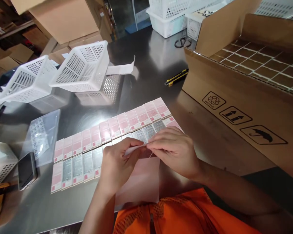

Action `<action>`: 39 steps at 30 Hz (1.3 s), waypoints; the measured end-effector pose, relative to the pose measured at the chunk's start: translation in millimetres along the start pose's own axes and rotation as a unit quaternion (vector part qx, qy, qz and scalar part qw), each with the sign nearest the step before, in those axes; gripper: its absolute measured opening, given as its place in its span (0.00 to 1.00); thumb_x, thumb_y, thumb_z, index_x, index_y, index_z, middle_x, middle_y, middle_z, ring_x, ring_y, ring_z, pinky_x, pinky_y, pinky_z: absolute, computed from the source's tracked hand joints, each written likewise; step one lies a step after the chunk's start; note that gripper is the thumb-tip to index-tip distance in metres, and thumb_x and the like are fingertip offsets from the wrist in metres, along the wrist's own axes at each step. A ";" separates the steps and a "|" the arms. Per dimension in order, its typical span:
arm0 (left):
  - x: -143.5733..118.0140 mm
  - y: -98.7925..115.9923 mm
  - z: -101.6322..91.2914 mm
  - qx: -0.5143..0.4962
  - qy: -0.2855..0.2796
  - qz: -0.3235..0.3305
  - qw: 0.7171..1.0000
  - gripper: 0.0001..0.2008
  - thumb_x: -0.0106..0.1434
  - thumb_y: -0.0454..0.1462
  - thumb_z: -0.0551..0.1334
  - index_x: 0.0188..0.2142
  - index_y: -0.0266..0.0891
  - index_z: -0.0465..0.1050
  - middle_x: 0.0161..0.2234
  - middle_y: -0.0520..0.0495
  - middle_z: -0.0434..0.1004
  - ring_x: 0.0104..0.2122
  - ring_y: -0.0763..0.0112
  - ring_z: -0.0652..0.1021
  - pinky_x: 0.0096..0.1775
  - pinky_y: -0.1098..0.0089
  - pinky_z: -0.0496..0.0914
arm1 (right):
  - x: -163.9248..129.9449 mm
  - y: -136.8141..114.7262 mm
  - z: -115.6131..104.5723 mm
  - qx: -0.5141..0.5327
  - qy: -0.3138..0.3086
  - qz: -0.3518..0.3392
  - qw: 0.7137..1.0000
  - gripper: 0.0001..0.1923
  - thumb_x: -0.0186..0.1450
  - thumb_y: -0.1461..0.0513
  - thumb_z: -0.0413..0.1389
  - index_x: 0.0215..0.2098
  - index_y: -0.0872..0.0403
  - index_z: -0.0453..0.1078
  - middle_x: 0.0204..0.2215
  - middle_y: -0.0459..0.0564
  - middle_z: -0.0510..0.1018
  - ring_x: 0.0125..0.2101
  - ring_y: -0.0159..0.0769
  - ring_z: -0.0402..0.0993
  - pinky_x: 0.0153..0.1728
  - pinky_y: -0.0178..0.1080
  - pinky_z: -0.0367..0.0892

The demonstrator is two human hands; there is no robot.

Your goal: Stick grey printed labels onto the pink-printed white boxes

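A: Peeling something, by the look of it. The left hand (117, 164) and right hand (174, 152) meet over the near edge of the steel table (210, 143), fingers of both pinched narrow on a thin white strip of label backing (134, 149), just above a pale pink sheet (139, 182) lying in front of the orange vest (175, 214).

B: How far along?

A: Two rows of small pink-and-white printed cartons (114, 128) laid flat side by side. Back row all pink faces. Front row mixed: several near the left end and in the middle show grey printed labels (147, 131), while the leftmost one and one at the far right still show pink.

B: So partly done?

A: I'd judge well along, a few left. Hands cover the middle of the front row, so I can't tell those.

B: Other stuff?

A: Big open brown cardboard box with dividers (246, 94) at right, yellow-black utility knife (176, 77) beside it, scissors (183, 42) further back. Two white perforated plastic baskets (83, 66) tipped at left, clear plastic bag (42, 135), dark phone (26, 170) near it.
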State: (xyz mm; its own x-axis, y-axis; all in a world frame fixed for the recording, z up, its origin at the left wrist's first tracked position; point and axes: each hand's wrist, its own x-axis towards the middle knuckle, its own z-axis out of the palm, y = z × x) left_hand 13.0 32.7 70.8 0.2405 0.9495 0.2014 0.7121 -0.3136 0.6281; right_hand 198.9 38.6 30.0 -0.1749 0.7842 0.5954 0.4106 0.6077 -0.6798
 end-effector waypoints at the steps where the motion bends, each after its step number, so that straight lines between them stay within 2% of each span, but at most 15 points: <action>1: 0.2 -0.1 0.3 0.002 0.000 0.001 1.000 0.06 0.60 0.31 0.67 0.34 0.46 0.78 0.28 0.60 0.82 0.24 0.79 0.79 0.28 0.81 0.70 | -0.5 0.0 0.2 -0.008 -0.001 -0.001 1.000 0.09 0.64 0.70 0.60 0.29 0.52 0.77 0.29 0.43 0.83 0.33 0.34 0.78 0.38 0.41 0.67; 5: 1.2 -1.5 0.4 -0.015 -0.006 -0.030 0.999 0.03 0.61 0.34 0.68 0.34 0.46 0.78 0.28 0.59 0.82 0.23 0.79 0.77 0.29 0.80 0.70 | 0.6 3.2 -1.7 -0.044 -0.023 -0.026 0.998 0.09 0.66 0.69 0.57 0.30 0.54 0.75 0.29 0.45 0.81 0.34 0.35 0.76 0.39 0.41 0.67; 7: 3.2 -4.2 0.1 -0.049 -0.010 -0.075 0.996 0.01 0.61 0.38 0.68 0.34 0.45 0.78 0.29 0.57 0.82 0.26 0.77 0.78 0.30 0.78 0.70 | 0.5 4.1 -4.1 -0.071 -0.030 -0.071 0.995 0.07 0.67 0.68 0.57 0.32 0.55 0.75 0.32 0.47 0.81 0.38 0.37 0.76 0.41 0.42 0.69; 9: 6.8 -9.5 1.1 -0.098 -0.014 -0.144 0.985 0.06 0.59 0.42 0.69 0.34 0.44 0.78 0.29 0.54 0.81 0.27 0.75 0.77 0.29 0.77 0.69 | -2.2 2.2 -6.9 -0.124 -0.042 -0.131 0.983 0.06 0.67 0.68 0.57 0.33 0.55 0.74 0.35 0.49 0.82 0.43 0.40 0.75 0.46 0.45 0.69; 13: 16.6 -26.5 9.6 -0.228 -0.020 -0.283 0.931 0.17 0.52 0.48 0.72 0.36 0.42 0.76 0.28 0.53 0.76 0.21 0.77 0.69 0.21 0.77 0.63 | -17.7 -10.6 -15.9 -0.221 -0.098 -0.213 0.947 0.09 0.67 0.70 0.53 0.32 0.54 0.74 0.33 0.47 0.81 0.42 0.41 0.77 0.54 0.53 0.66; 17: 25.4 -45.1 16.2 -0.316 -0.031 -0.336 0.887 0.22 0.47 0.48 0.74 0.37 0.41 0.73 0.26 0.54 0.72 0.19 0.77 0.69 0.20 0.77 0.62 | -31.0 -23.7 -38.0 -0.181 -0.094 -0.254 0.946 0.11 0.66 0.68 0.52 0.31 0.52 0.73 0.32 0.46 0.80 0.41 0.42 0.77 0.55 0.57 0.66; 20: 31.6 -57.8 11.3 -0.351 -0.071 -0.325 0.875 0.21 0.49 0.45 0.74 0.39 0.40 0.73 0.26 0.54 0.72 0.20 0.76 0.70 0.22 0.77 0.64 | -24.1 -24.5 -63.5 -0.073 -0.116 -0.158 0.978 0.10 0.69 0.67 0.51 0.34 0.51 0.72 0.35 0.45 0.80 0.41 0.37 0.76 0.56 0.49 0.68; 23: 39.9 -63.1 3.1 -0.353 -0.141 -0.280 0.882 0.15 0.52 0.40 0.72 0.38 0.40 0.73 0.28 0.52 0.75 0.25 0.75 0.73 0.27 0.76 0.67 | -3.0 -11.2 -85.7 -0.020 -0.099 -0.040 0.994 0.06 0.70 0.65 0.54 0.38 0.49 0.70 0.37 0.45 0.77 0.39 0.33 0.76 0.45 0.37 0.73; 25: 46.4 -57.2 0.4 -0.341 -0.167 -0.266 0.886 0.10 0.52 0.36 0.69 0.34 0.39 0.73 0.27 0.51 0.75 0.24 0.74 0.73 0.27 0.75 0.66 | 13.7 4.5 -94.1 -0.034 -0.084 -0.001 0.996 0.04 0.68 0.65 0.57 0.39 0.49 0.69 0.37 0.47 0.76 0.37 0.34 0.75 0.39 0.36 0.72; 27: 52.1 -42.8 1.3 -0.311 -0.157 -0.265 0.899 0.06 0.54 0.38 0.66 0.30 0.39 0.72 0.22 0.53 0.73 0.20 0.76 0.70 0.23 0.75 0.62 | 28.4 21.1 -96.9 -0.045 -0.111 0.020 0.993 0.04 0.67 0.65 0.58 0.39 0.50 0.70 0.37 0.47 0.76 0.36 0.35 0.73 0.38 0.37 0.70; 30: 56.5 -12.3 6.8 -0.217 -0.141 -0.203 0.944 0.14 0.59 0.47 0.64 0.35 0.39 0.74 0.18 0.54 0.70 0.18 0.75 0.69 0.21 0.74 0.58 | 42.7 38.0 -94.3 -0.037 -0.160 0.036 0.986 0.05 0.65 0.67 0.59 0.39 0.51 0.71 0.37 0.46 0.76 0.36 0.34 0.72 0.38 0.36 0.68; 32: 56.9 7.0 11.4 -0.140 -0.148 -0.139 0.969 0.20 0.58 0.51 0.66 0.42 0.40 0.75 0.22 0.54 0.74 0.17 0.77 0.67 0.21 0.74 0.58 | 47.2 41.3 -91.0 -0.025 -0.176 0.033 0.984 0.07 0.64 0.69 0.59 0.38 0.52 0.70 0.37 0.46 0.76 0.36 0.33 0.72 0.37 0.35 0.67; 34: 56.7 21.5 16.2 -0.087 -0.149 -0.102 0.980 0.22 0.58 0.51 0.67 0.47 0.44 0.74 0.29 0.54 0.79 0.15 0.81 0.64 0.20 0.74 0.58 | 49.0 39.7 -88.1 -0.010 -0.187 0.024 0.982 0.10 0.63 0.72 0.58 0.38 0.53 0.70 0.37 0.45 0.75 0.36 0.32 0.71 0.38 0.34 0.66; 36: 57.2 30.3 21.1 -0.064 -0.141 -0.079 0.985 0.16 0.60 0.49 0.66 0.45 0.46 0.74 0.34 0.55 0.81 0.14 0.83 0.63 0.20 0.75 0.59 | 48.8 36.0 -85.6 0.004 -0.197 0.017 0.980 0.11 0.62 0.73 0.57 0.39 0.52 0.69 0.38 0.45 0.75 0.38 0.32 0.71 0.40 0.34 0.66; 39: 59.7 35.5 27.3 -0.054 -0.125 -0.075 0.988 0.08 0.64 0.45 0.63 0.36 0.44 0.73 0.26 0.57 0.79 0.15 0.81 0.64 0.20 0.76 0.58 | 44.6 33.3 -80.5 0.026 -0.190 0.036 0.981 0.13 0.63 0.73 0.55 0.42 0.52 0.69 0.42 0.47 0.74 0.41 0.33 0.72 0.41 0.35 0.68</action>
State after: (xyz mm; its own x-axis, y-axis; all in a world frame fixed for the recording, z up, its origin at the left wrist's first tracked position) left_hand 70.7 78.1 84.6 0.3034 0.9492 -0.0832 0.6809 -0.1549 0.7158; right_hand 276.8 83.7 68.4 -0.4720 0.8095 0.3491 0.3895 0.5468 -0.7412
